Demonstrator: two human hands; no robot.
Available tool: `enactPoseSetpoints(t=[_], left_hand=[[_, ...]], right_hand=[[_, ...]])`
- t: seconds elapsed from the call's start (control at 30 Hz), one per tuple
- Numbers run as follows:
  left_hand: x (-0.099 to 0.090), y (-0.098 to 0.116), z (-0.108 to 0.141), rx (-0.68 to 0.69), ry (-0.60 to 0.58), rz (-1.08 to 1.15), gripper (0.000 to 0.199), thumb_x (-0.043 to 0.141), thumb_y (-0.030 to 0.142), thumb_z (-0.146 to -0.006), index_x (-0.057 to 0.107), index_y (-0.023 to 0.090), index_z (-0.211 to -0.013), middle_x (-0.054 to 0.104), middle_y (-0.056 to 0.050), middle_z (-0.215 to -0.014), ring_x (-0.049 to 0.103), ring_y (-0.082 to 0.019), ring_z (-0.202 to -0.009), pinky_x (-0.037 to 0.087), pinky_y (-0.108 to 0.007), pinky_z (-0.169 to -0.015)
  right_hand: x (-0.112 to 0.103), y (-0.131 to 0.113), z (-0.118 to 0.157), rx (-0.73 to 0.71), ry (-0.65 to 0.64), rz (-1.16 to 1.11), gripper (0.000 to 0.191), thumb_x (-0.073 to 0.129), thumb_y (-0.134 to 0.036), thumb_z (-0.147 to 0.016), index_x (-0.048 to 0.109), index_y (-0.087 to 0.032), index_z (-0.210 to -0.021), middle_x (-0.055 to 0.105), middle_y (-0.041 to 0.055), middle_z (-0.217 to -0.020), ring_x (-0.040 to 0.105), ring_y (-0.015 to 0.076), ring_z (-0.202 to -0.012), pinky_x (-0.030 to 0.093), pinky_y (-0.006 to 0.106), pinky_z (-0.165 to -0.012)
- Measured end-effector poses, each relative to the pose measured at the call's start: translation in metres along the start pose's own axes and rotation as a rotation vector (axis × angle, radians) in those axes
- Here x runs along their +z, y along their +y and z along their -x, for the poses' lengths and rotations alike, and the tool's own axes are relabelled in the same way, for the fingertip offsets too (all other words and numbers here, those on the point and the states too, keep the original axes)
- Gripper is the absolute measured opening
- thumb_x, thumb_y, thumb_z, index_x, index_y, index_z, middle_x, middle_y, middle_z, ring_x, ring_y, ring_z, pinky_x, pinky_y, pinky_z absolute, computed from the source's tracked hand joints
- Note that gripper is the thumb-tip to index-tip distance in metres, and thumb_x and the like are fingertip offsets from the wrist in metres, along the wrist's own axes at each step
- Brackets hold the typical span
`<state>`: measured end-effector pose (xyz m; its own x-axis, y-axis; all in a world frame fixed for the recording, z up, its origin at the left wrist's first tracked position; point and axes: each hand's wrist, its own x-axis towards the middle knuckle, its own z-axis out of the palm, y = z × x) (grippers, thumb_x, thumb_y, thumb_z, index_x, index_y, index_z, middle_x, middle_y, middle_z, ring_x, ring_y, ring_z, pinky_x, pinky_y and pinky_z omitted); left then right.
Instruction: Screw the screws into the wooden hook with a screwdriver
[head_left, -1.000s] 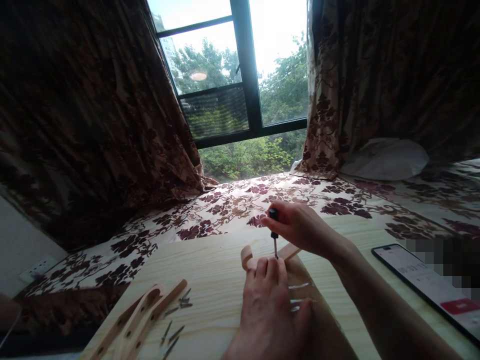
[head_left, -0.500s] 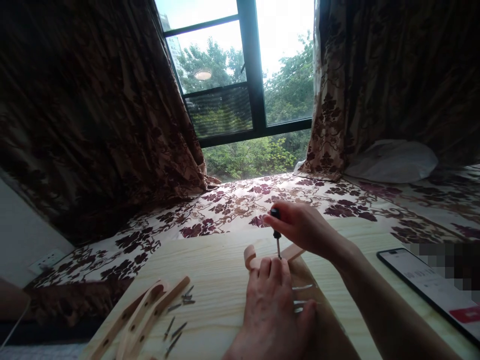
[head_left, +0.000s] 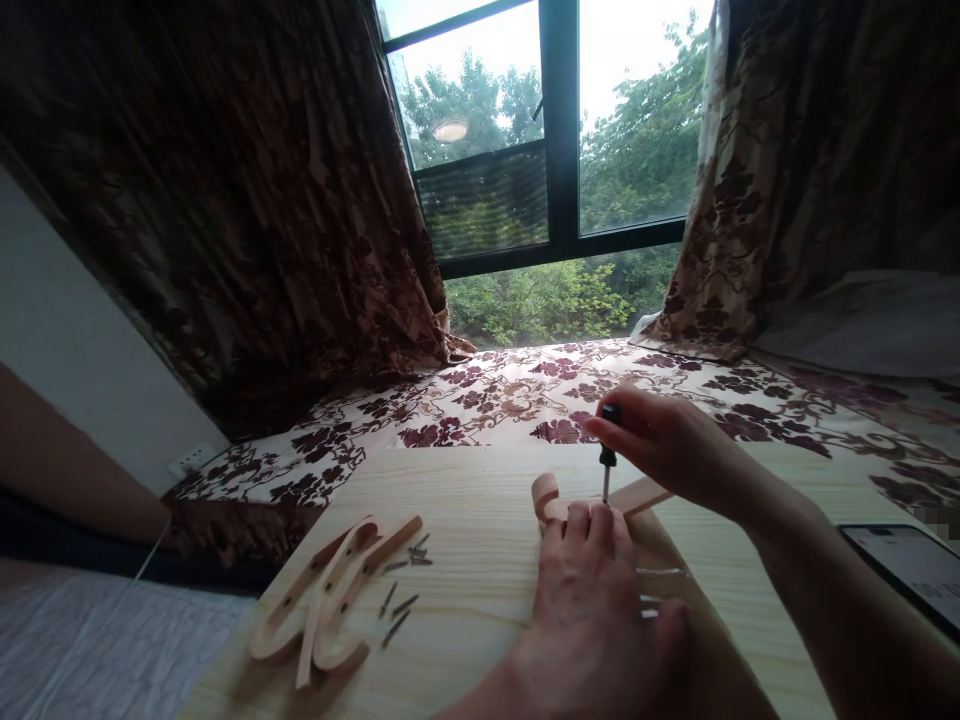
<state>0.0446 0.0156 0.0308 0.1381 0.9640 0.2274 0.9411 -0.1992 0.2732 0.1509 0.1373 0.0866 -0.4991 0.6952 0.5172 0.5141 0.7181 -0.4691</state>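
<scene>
My right hand [head_left: 645,430] is closed around the black handle of a screwdriver [head_left: 609,450], which stands nearly upright. Its tip meets a curved wooden piece [head_left: 547,494] beside the fingertips of my left hand [head_left: 581,570]. That left hand presses the wooden piece down, its fingers bent together over it. Beneath the hands is a pale wooden board [head_left: 465,500]. On its left part lie more curved wooden pieces with dark holes [head_left: 341,590] and several loose screws [head_left: 405,604].
A phone [head_left: 904,570] lies at the right on the board. Beyond the board is a floral cloth [head_left: 495,390] under a window [head_left: 562,130] framed by dark curtains [head_left: 300,200]. A wall socket [head_left: 193,460] is at the left.
The view has shifted left, so the hands, board and phone appear farther right, and more of the wooden pieces shows. Both hands keep their holds.
</scene>
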Motion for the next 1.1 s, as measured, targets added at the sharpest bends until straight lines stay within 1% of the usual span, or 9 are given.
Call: enactPoseSetpoints(t=[0.17,0.3,0.4,0.5,0.57,0.67,0.83,1.03,1.1], left_hand=[[0.002,0.000,0.002,-0.009,-0.013,-0.002,0.071,0.055,0.052,-0.084,0.046,0.004,-0.135,0.051,-0.017,-0.128,0.040,-0.034,-0.119,0.022,-0.054,-0.113],[0.002,0.000,0.002,-0.007,-0.006,-0.011,0.070,0.055,0.053,-0.084,0.047,0.005,-0.135,0.051,-0.017,-0.127,0.041,-0.033,-0.118,0.024,-0.054,-0.111],[0.002,-0.001,0.003,0.003,0.006,-0.012,0.070,0.056,0.053,-0.084,0.047,0.004,-0.134,0.052,-0.016,-0.125,0.042,-0.033,-0.117,0.025,-0.055,-0.111],[0.003,-0.002,0.003,0.006,0.024,-0.011,0.068,0.057,0.053,-0.083,0.050,0.005,-0.131,0.054,-0.015,-0.121,0.043,-0.033,-0.115,0.024,-0.055,-0.112],[0.003,-0.002,0.002,0.007,0.035,-0.005,0.068,0.057,0.053,-0.083,0.050,0.005,-0.131,0.054,-0.015,-0.120,0.043,-0.033,-0.115,0.024,-0.054,-0.112],[0.002,-0.001,0.001,0.003,0.029,0.019,0.067,0.060,0.050,-0.082,0.051,0.006,-0.131,0.054,-0.014,-0.122,0.042,-0.032,-0.115,0.024,-0.053,-0.112],[-0.004,0.000,-0.001,-0.019,-0.022,0.035,0.063,0.061,0.044,-0.080,0.052,0.007,-0.131,0.053,-0.014,-0.125,0.041,-0.033,-0.117,0.020,-0.053,-0.113],[-0.007,0.002,-0.002,-0.017,-0.042,0.002,0.064,0.058,0.043,-0.082,0.050,0.006,-0.133,0.052,-0.017,-0.127,0.040,-0.035,-0.119,0.020,-0.055,-0.113],[-0.006,0.002,-0.002,-0.016,-0.046,-0.008,0.063,0.058,0.043,-0.082,0.050,0.005,-0.133,0.051,-0.017,-0.128,0.041,-0.035,-0.119,0.023,-0.055,-0.111]], right_hand=[[0.001,0.004,0.001,-0.053,-0.039,-0.067,0.024,0.050,-0.044,-0.087,0.058,-0.022,-0.079,0.059,-0.0008,-0.062,0.050,0.0134,-0.053,0.034,0.025,-0.051],[0.007,0.006,0.000,-0.035,0.043,0.017,0.030,0.052,-0.046,-0.086,0.048,-0.023,-0.068,0.051,-0.0024,-0.052,0.043,0.0129,-0.047,0.029,0.025,-0.047],[0.006,0.005,0.000,-0.020,0.052,0.057,0.031,0.054,-0.047,-0.084,0.046,-0.023,-0.067,0.051,-0.0028,-0.051,0.041,0.0126,-0.046,0.028,0.025,-0.046],[0.001,0.004,0.001,-0.034,-0.044,-0.058,0.022,0.053,-0.042,-0.085,0.056,-0.022,-0.078,0.059,-0.0006,-0.061,0.050,0.0135,-0.052,0.034,0.024,-0.049],[-0.001,0.006,0.001,-0.053,-0.080,-0.144,0.021,0.052,-0.041,-0.086,0.059,-0.021,-0.082,0.061,0.0005,-0.065,0.052,0.0136,-0.056,0.037,0.024,-0.051],[0.000,0.008,0.000,-0.064,-0.060,-0.159,0.024,0.052,-0.042,-0.086,0.057,-0.020,-0.077,0.057,-0.0004,-0.062,0.048,0.0124,-0.054,0.037,0.023,-0.050],[0.005,0.006,-0.002,-0.027,-0.014,-0.089,0.031,0.052,-0.043,-0.086,0.045,-0.021,-0.065,0.051,-0.0020,-0.056,0.044,0.0121,-0.053,0.032,0.024,-0.050],[0.001,0.002,-0.001,-0.031,-0.029,-0.096,0.016,0.053,-0.035,-0.086,0.056,-0.021,-0.079,0.056,-0.0018,-0.063,0.049,0.0129,-0.057,0.033,0.024,-0.054],[0.000,0.001,-0.001,-0.042,-0.022,-0.097,0.016,0.052,-0.033,-0.087,0.055,-0.021,-0.077,0.056,-0.0015,-0.062,0.049,0.0129,-0.058,0.033,0.024,-0.054]])
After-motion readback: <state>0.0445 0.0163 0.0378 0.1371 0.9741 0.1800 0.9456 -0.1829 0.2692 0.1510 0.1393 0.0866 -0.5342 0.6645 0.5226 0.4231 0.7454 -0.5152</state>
